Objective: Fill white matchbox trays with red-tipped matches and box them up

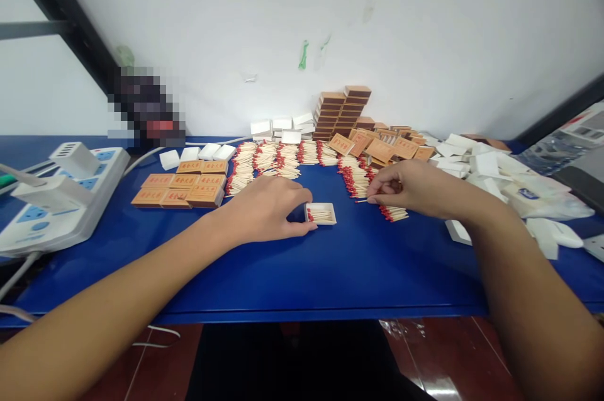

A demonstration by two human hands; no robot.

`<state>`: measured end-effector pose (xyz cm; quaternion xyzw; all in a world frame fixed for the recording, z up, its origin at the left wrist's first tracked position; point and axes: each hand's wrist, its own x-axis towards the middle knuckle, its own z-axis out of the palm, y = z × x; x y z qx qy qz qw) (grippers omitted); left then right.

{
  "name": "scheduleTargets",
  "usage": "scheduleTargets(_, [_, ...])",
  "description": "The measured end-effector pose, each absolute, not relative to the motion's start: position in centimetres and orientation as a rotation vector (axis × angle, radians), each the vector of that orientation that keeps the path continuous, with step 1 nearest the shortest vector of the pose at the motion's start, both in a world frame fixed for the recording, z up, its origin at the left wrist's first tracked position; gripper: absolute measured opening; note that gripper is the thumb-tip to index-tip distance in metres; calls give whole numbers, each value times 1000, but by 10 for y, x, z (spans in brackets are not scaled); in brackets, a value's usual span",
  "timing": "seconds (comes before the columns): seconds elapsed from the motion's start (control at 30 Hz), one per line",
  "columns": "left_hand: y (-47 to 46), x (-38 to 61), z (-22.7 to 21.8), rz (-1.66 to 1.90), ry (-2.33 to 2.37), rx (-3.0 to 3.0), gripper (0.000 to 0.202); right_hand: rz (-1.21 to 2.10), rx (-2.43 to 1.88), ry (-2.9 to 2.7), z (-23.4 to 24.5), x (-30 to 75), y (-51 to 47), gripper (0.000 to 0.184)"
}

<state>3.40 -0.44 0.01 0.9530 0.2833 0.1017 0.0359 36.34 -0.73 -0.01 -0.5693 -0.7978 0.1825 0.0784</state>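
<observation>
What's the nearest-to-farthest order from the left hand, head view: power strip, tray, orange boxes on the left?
1. Tray: just right of the left hand, gripped at its left end.
2. Orange boxes: to the hand's left.
3. Power strip: farther left, beyond the boxes.

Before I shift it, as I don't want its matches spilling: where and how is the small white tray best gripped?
Probably pinch the white tray across its near and far walls, from the left: it lies flat, open-topped, with matches inside.
</observation>
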Motion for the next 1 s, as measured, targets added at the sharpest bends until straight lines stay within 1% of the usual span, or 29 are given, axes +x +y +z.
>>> scheduleTargets(0.13, [-4,34,0,311,872,2924,28,519,-1675,-2390,0,362,-8,32])
scheduleTargets(0.33, [-5,34,-1,305,864,2932,29,483,-1660,-2414,0,361,-8,35])
scheduleTargets(0.6, [-4,34,0,301,875,2917,28,516,-1708,-2391,2,359,-9,32])
scheduleTargets(0.8, [-5,35,-1,320,862,2940,29,547,-1654,-2415,3,351,-12,22])
scheduleTargets(1.0, [-6,34,1,315,868,2917,27,481,-1651,-2461,1,345,-12,14])
